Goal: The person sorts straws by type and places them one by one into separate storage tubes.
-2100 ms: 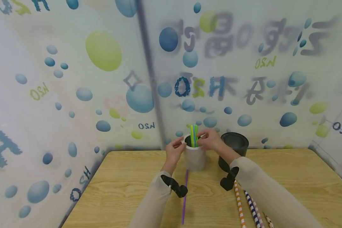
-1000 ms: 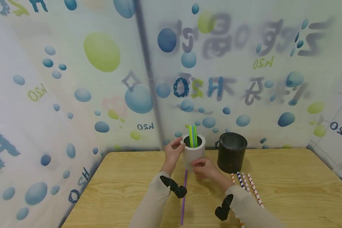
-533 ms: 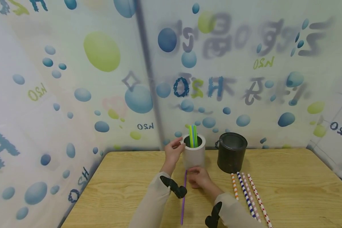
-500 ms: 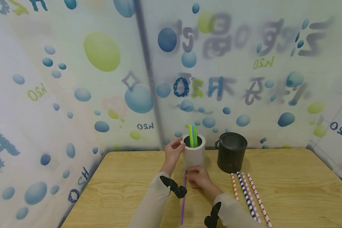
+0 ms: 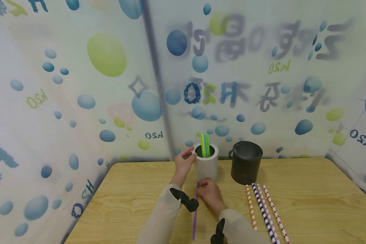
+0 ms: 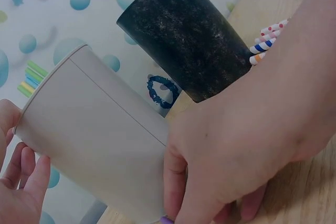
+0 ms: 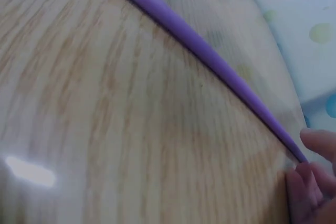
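On the bench (image 5: 125, 203), in front of the white cup (image 5: 206, 168), lies the purple straw (image 5: 195, 217), its far end near the cup's base. The right hand (image 5: 209, 194) is at that far end with bent fingers, though whether they pinch it cannot be told. The left hand (image 5: 183, 165) rests relaxed fingers against the cup's left side at the rim, not clenched. A bundle of green, yellow and blue straws (image 5: 205, 145) stands upright in the cup, poking above its mouth. To the right, apart from the cup, stands the black can (image 5: 246, 168). Nearer the person lie four patterned straws: orange-striped (image 5: 251, 207), blue-striped (image 5: 263, 213), pale pink (image 5: 268, 214) and red-dotted (image 5: 276, 214).
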A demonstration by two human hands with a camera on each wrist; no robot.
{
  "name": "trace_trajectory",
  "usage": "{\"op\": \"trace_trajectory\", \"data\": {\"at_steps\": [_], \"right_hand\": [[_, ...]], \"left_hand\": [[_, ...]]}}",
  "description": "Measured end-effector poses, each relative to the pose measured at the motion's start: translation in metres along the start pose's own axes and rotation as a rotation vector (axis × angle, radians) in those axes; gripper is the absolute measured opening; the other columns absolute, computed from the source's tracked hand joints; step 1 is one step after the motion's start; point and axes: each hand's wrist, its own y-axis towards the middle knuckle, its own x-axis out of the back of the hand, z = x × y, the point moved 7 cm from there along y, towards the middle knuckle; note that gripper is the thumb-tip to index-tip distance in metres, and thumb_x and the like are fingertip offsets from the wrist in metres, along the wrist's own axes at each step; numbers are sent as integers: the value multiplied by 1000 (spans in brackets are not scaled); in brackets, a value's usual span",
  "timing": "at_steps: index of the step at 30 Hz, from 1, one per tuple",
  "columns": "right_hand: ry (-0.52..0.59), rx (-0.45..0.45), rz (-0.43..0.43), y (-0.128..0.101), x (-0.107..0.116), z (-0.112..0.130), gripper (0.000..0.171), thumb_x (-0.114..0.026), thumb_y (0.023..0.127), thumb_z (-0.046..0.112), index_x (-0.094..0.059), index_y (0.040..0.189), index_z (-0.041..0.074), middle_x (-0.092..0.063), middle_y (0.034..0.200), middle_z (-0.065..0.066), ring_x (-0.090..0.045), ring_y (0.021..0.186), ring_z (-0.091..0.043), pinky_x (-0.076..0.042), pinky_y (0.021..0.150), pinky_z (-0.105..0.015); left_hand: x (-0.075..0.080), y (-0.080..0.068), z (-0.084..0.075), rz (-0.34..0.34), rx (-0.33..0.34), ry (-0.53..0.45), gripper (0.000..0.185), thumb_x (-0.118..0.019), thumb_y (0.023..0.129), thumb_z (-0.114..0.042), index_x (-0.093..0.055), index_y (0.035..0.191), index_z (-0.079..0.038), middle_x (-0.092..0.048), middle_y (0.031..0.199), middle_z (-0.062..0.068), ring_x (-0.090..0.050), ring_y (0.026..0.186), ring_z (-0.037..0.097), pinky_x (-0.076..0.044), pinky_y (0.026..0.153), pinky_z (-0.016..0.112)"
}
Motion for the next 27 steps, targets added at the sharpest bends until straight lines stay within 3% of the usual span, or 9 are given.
{"op": "trace_trajectory", "data": {"at_steps": [10, 18, 27], "right_hand": [[-97, -39, -44, 1, 1, 3, 25, -78, 69, 18, -65, 87, 6, -62, 83, -3, -55, 76, -21, -47, 71, -38], [-86, 15, -27, 0, 2, 6, 24, -77, 67, 9, -65, 86, 2, -60, 75, -3, -53, 59, -15, -46, 53, -27], [-65, 8, 20, 2, -1, 7, 22, -76, 67, 1, -64, 86, -3, -58, 67, -4, -52, 45, -10, -46, 43, -23]], "left_hand": [[0, 0, -1, 2, -3, 1, 31, -64, 84, -11, -64, 114, -6, -57, 109, 16, -53, 96, 23, -48, 75, 29], [0, 0, -1, -1, -8, 11, 31, -65, 82, -11, -65, 113, -6, -58, 108, 15, -53, 95, 22, -49, 74, 29], [1, 0, -1, -19, 4, 6, 30, -66, 82, -12, -66, 112, -7, -58, 105, 11, -53, 95, 22, -49, 74, 29]]}}
